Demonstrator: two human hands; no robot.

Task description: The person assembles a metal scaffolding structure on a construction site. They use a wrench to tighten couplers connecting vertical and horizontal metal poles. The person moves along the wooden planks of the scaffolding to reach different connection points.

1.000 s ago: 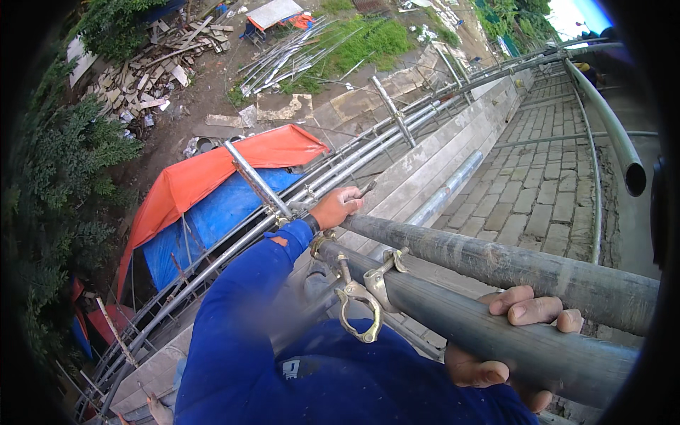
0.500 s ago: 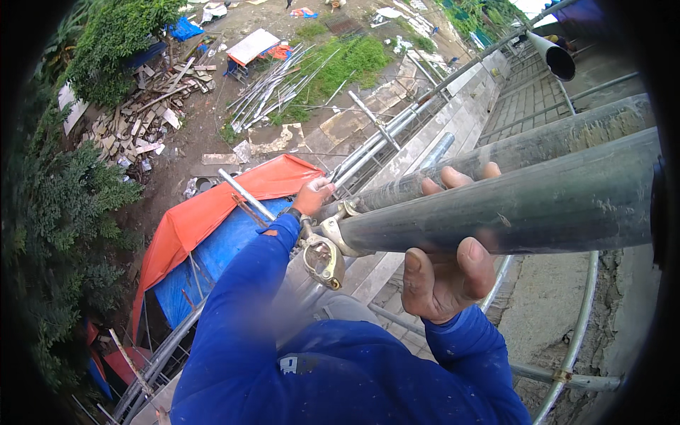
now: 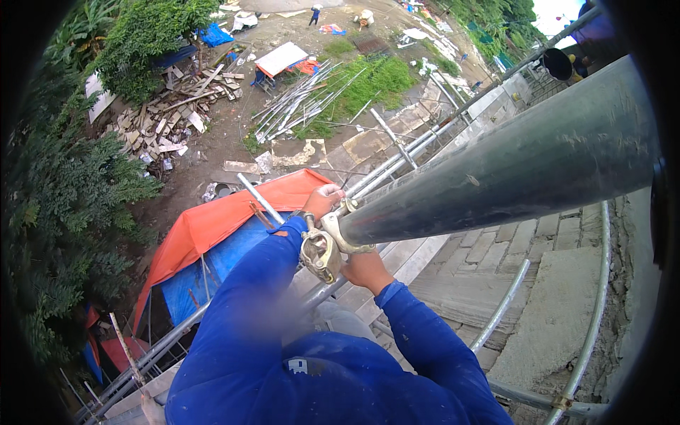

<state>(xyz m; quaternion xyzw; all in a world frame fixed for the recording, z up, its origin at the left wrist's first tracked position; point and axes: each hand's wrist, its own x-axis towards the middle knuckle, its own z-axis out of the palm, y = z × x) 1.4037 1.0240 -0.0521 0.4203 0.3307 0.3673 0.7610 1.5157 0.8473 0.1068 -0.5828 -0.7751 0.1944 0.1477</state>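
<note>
A thick dark grey pipe (image 3: 510, 156) slants from the upper right down to the middle, wider toward me. Around its lower end sits a brass-coloured scaffold clamp (image 3: 340, 234), with an open ring-shaped jaw hanging on its near side. My left hand (image 3: 322, 201) is on the far side of the pipe end, fingers curled; what they hold is hidden. A dark band circles that wrist. Below the pipe, my right hand (image 3: 366, 271) closes against the underside of the clamp, its fingertips hidden behind the metal.
Scaffold tubes (image 3: 389, 170) run beside a narrow plank walkway at height. An orange tarpaulin (image 3: 234, 212) and a blue tarpaulin (image 3: 212, 265) cover a shelter below left. A block wall (image 3: 524, 241) stands at the right. Scrap wood (image 3: 166, 120) and loose pipes (image 3: 301, 103) lie on the ground.
My right hand has left its spread hold around the middle of the pipe and moved left and down to the clamp. The pipe's upper end now rises higher. My left hand stays by the pipe's end.
</note>
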